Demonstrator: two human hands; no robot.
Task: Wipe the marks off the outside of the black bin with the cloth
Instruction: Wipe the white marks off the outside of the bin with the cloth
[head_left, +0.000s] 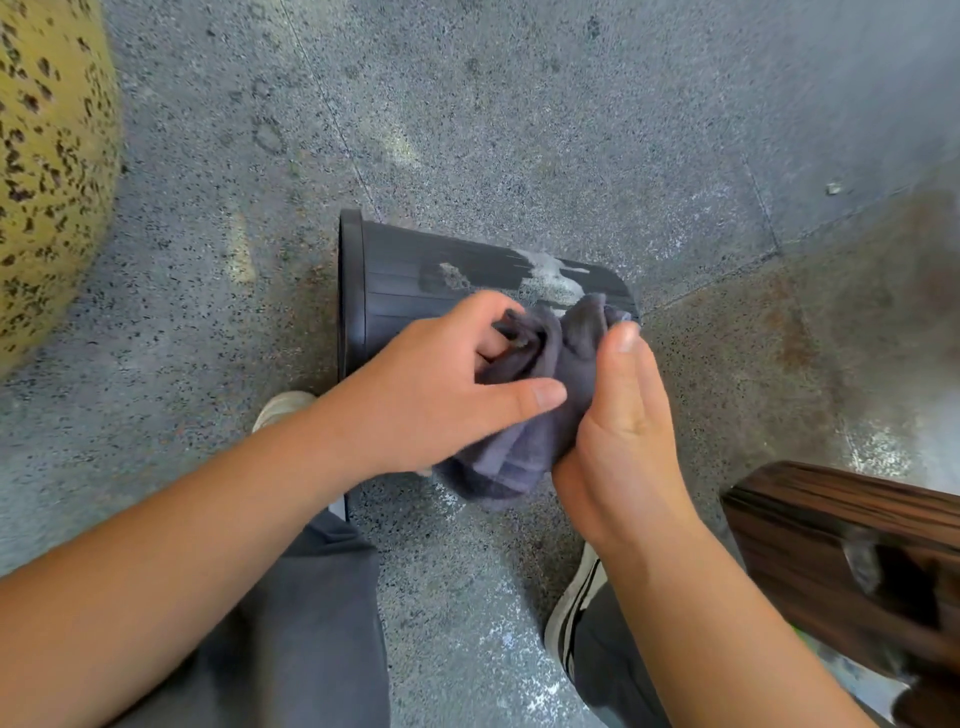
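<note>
The black bin (400, 275) lies on its side on the floor, rim to the left and base to the right. Pale grey-white marks (550, 275) are smeared on its upper side near the base. A crumpled dark grey cloth (524, 436) hangs in front of the bin, above the floor. My left hand (436, 395) grips the cloth's left part, with the thumb across the fabric. My right hand (623, 410) holds its right part, thumb pointing up. Both hands and the cloth hide the bin's near side.
Speckled grey terrazzo floor (519, 130) lies all around. A yellow spotted rounded object (47, 156) stands at the far left. A dark wooden piece (841, 540) juts in at the lower right. My grey trousers and shoes (576, 597) are below the hands.
</note>
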